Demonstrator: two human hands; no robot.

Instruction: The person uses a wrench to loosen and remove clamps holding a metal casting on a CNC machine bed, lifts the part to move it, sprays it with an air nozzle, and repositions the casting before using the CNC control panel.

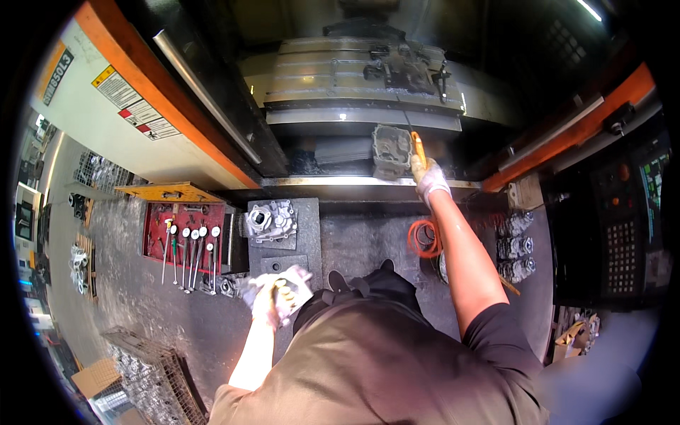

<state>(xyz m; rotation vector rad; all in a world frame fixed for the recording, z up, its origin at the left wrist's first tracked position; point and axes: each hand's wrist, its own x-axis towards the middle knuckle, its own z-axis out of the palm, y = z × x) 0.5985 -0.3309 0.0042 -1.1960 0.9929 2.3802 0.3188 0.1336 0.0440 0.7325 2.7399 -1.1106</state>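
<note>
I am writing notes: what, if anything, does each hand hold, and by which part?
The right hand holds a tool by its orange handle. The left hand seems to hold a pale object, too blurred to tell its kind or grip.

Dark brownish shirt (382, 361) with short black right sleeve (498, 331), black trousers (391, 289), dark shoes (338, 281), whitish gloves (433, 183)

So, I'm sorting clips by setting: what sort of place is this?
Probably a machining workshop: there's a slotted metal table inside a large orange-edged machine, a control panel with rows of keys, and a row of what look like dial gauges.
</note>
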